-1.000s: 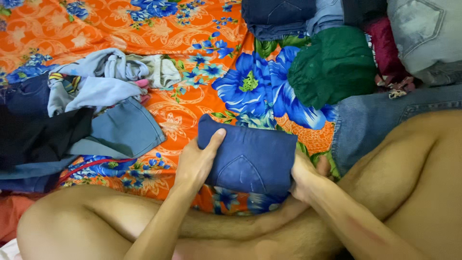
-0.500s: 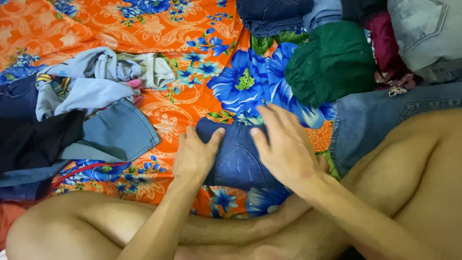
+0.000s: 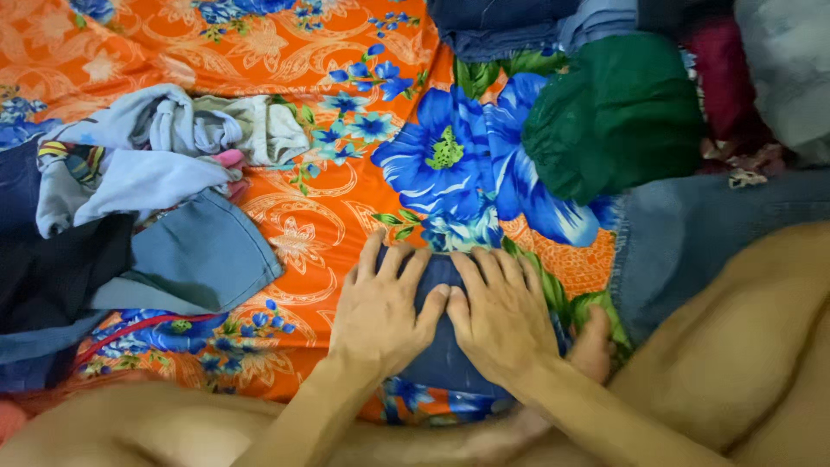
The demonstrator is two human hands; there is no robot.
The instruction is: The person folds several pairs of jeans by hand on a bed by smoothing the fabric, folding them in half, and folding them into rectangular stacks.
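A folded dark blue denim garment (image 3: 445,359) lies on the orange and blue flowered sheet (image 3: 346,216), just in front of my crossed bare legs. Both my hands lie flat on top of it, side by side, fingers spread and pointing away from me. My left hand (image 3: 380,307) covers its left half and my right hand (image 3: 497,311) covers its right half, thumbs nearly touching. Only a strip of the denim shows between and below the hands.
A heap of loose clothes (image 3: 130,225), light blue, grey and dark, lies at the left. A dark green garment (image 3: 618,117) sits at the upper right, with more jeans (image 3: 692,233) beside my right knee and folded denim (image 3: 510,26) at the top.
My right hand moved from the garment's right edge onto its top. Both hands now press flat side by side, and the folded denim looks smaller and more covered than before.
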